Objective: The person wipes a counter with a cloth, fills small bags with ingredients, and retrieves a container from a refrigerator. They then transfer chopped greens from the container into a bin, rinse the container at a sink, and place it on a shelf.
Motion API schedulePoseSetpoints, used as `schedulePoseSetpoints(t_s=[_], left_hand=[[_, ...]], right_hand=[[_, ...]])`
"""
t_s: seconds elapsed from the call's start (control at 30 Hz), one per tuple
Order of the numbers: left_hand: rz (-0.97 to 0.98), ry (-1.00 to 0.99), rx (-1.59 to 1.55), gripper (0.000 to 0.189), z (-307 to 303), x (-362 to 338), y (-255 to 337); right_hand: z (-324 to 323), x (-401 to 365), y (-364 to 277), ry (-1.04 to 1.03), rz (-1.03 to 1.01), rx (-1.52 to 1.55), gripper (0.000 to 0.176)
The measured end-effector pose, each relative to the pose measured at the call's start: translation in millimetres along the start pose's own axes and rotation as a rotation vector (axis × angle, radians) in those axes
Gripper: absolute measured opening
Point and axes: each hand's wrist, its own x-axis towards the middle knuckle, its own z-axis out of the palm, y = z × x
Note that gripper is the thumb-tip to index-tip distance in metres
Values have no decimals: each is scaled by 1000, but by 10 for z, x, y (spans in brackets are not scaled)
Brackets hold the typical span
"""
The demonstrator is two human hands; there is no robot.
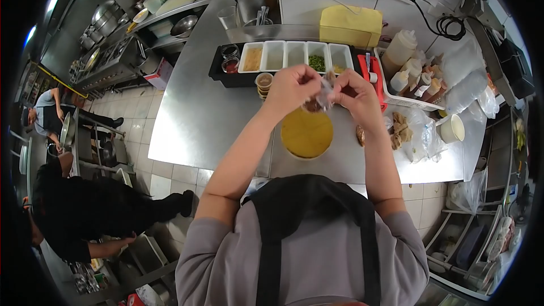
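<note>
- Your left hand (292, 88) and right hand (356, 95) met in front of your chest, both raised off the steel counter (192, 119).
- Each hand pinched one side of the small clear bag (324, 96), fingertips pressed together on the film. A brown filling showed through it.
- The bag hung directly over the yellow disc (306, 133), which lay flat on the counter. That probably meant anything dropping out would land on the disc.
- The bag's long axis ran roughly from hand to hand, across your body. It was too crumpled to tell which way its mouth pointed.
- The row of white tubs (294, 55) and the squeeze bottles (400, 50) sat just beyond the disc, probably for easy reach.
- A brown piece (360, 135) lay just right of the disc.
</note>
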Motion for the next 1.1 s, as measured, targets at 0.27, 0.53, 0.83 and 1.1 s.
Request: schedulePoseSetpoints(t_s=[0.27, 0.53, 0.83, 1.1], left_hand=[[-101, 499, -378, 17, -9, 479, -42], [-11, 77, -287, 18, -517, 813, 408], [46, 283, -13, 19, -1109, 709, 786], [86, 428, 420, 33, -1140, 136, 1323]], right_hand=[[147, 357, 460, 264, -40, 245, 11], [-206, 747, 776, 197, 115, 174, 32], [260, 1029, 767, -526, 164, 745, 47], [616, 1186, 533, -639, 163, 450, 67]])
